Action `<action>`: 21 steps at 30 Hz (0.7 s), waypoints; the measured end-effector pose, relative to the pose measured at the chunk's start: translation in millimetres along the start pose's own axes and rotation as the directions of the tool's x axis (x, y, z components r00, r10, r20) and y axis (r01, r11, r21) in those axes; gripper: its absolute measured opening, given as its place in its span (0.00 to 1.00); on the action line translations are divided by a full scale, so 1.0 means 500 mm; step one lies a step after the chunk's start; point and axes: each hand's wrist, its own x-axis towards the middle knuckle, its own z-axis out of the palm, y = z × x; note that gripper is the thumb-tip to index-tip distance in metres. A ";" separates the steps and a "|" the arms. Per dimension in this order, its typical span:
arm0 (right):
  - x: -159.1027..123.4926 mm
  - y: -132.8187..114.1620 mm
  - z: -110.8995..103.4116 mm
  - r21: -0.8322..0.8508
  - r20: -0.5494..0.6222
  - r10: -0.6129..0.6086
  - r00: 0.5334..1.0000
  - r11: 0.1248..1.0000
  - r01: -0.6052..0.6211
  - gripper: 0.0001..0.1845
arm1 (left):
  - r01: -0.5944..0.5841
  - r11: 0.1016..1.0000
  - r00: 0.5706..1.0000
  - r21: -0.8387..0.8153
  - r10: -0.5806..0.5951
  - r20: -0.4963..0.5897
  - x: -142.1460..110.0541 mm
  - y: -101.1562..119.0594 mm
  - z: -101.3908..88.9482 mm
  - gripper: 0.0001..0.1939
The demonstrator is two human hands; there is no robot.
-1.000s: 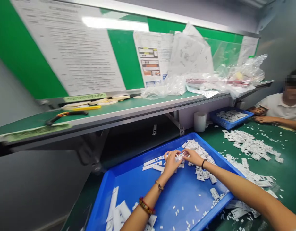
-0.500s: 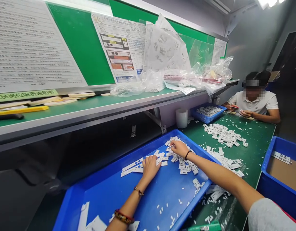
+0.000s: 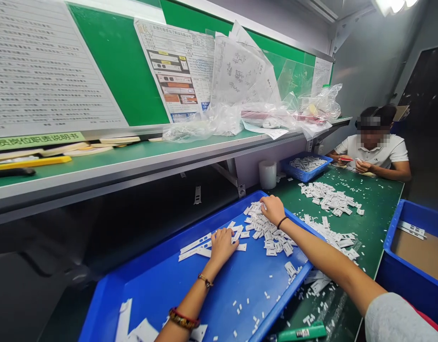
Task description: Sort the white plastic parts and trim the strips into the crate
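A wide blue plastic tray lies in front of me, holding a heap of small white plastic pieces, longer white strips and scattered white bits. My left hand rests on the strips and pieces at the heap's near left side. My right hand is at the heap's far end near the tray's back rim, its fingertips among the pieces. Neither hand clearly shows whether it grips anything, because the fingers hide what lies beneath them.
A green mat carries loose white piles. A person works at its far end beside a small blue basket and white cup. A blue bin stands right. Papers and plastic bags line the shelf.
The view has swung right since a second ago. My right hand has shifted toward the tray's far rim and the heap's far end, while my left hand stays nearly in place.
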 end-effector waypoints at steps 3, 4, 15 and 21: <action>0.001 0.004 0.000 -0.025 -0.017 -0.020 1.000 0.999 0.020 0.15 | 0.008 1.000 1.000 0.001 -0.008 0.004 -0.001 -0.002 0.005 0.10; 0.001 0.004 0.001 -0.029 -0.014 -0.029 0.999 0.999 0.029 0.14 | 0.010 1.000 1.000 0.000 -0.010 0.003 -0.002 -0.002 0.006 0.11; -0.010 -0.029 0.001 -0.048 0.123 -0.068 0.990 0.996 0.075 0.15 | -0.011 0.996 0.999 -0.084 0.007 -0.050 0.003 0.014 -0.028 0.06; -0.015 -0.035 0.005 -0.045 0.168 -0.031 0.985 0.998 0.039 0.15 | 0.011 0.978 0.999 -0.209 -0.018 -0.033 0.004 0.031 -0.059 0.07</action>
